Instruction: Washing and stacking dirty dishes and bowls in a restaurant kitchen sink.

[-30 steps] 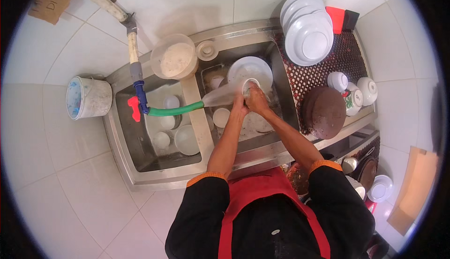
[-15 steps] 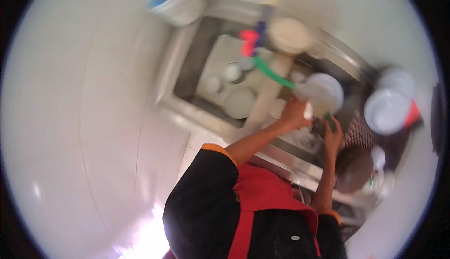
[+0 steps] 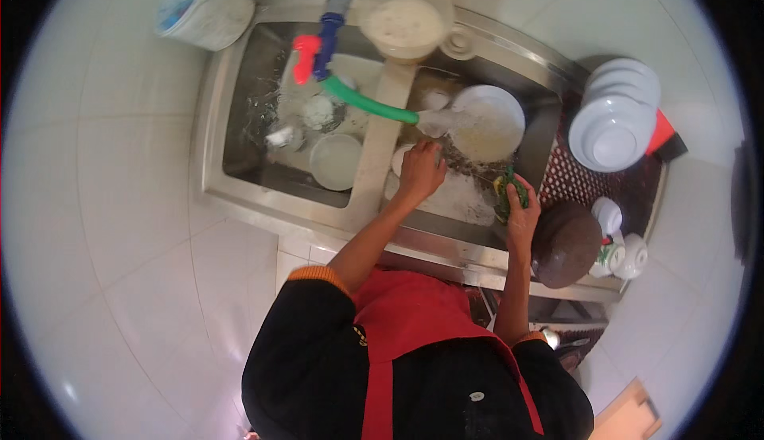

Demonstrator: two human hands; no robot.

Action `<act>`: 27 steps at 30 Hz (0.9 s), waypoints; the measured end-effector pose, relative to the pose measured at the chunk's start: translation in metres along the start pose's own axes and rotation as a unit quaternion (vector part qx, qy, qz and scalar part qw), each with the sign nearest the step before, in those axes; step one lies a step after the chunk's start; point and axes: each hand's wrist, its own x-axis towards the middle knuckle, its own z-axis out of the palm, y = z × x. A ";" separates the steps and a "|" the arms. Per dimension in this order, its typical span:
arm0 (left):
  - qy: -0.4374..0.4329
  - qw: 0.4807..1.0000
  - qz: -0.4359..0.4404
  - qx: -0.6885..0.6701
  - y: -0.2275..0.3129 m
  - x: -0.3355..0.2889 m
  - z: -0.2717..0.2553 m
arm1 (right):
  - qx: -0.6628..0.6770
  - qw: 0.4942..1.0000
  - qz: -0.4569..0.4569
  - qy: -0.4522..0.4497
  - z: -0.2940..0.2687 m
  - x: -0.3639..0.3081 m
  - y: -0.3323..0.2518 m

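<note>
I stand at a steel double sink [image 3: 239,189]. My left hand [image 3: 420,171] reaches into the right basin, its fingers on a small white dish [image 3: 400,158] beside the divider. My right hand [image 3: 521,213] grips a green scouring sponge [image 3: 508,191] at the basin's right side. A large white plate [image 3: 487,122] lies in the right basin under the end of a green hose [image 3: 368,104] that runs from a blue tap with a red handle [image 3: 305,56].
The left basin holds several white bowls and cups [image 3: 335,161] in water. A bowl of soapy liquid [image 3: 403,25] sits on the back rim. Stacked white plates [image 3: 614,114], a dark brown lid [image 3: 566,243] and white cups [image 3: 621,253] rest on the right drainer. A white bucket [image 3: 203,8] stands far left.
The view has swung and steadied over the sink. My hands have come apart: the left has dropped to a small dish by the divider, the right has moved right with the sponge.
</note>
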 end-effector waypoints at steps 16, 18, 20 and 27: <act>-0.071 0.946 -0.187 0.256 -0.076 0.025 0.064 | 0.055 0.996 0.063 -0.043 0.002 -0.020 0.024; -0.061 0.958 -0.185 0.211 -0.074 0.034 0.060 | 0.080 0.991 0.080 -0.069 0.004 -0.018 0.020; -0.050 0.965 -0.185 0.179 -0.070 0.043 0.052 | 0.099 0.987 0.091 -0.083 0.007 -0.016 0.014; -0.107 0.757 -0.136 -0.630 0.004 0.021 0.059 | -0.350 0.837 -0.412 -0.087 0.055 -0.005 0.009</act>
